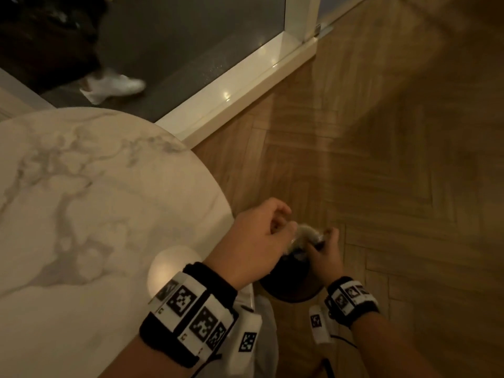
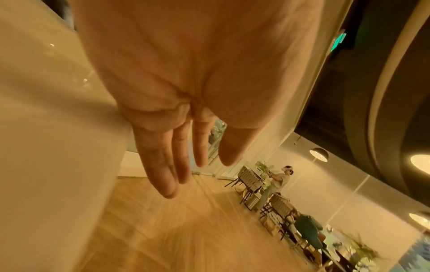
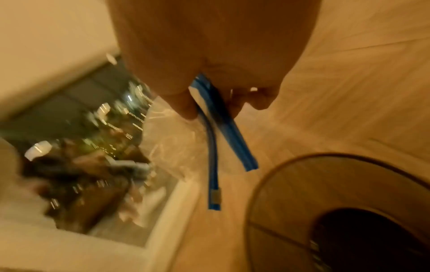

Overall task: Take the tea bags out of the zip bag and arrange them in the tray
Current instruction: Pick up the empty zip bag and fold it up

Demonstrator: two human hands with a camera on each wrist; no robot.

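Handling of the zip bag (image 3: 177, 139) is the step in hand, judged from how both hands meet off the edge of the marble desk (image 1: 81, 214), above the wooden floor (image 1: 395, 159) and a dark round object (image 1: 289, 285) that may be a bin, though blur leaves this unsure. Right hand (image 1: 326, 255) pinches the bag at its blue zip strip (image 3: 223, 139); in the right wrist view the strip runs out between thumb and curled fingers (image 3: 186, 104), with the clear plastic hanging crumpled beside them. Left hand (image 1: 256, 241) is close against the bag's pale crumpled top in the head view, its fingers bent there, yet the left wrist view shows the fingers (image 2: 163, 165) lying nearly straight and holding nothing, so whether it grips the plastic cannot be told. No tea bags can be made out inside the bag, and no tray shows in any view, so how far the arranging has got is unclear. If tea bags remain, the next move calls for spreading the mouth with one hand and reaching in with the other, back over the desk so nothing drops to the floor.
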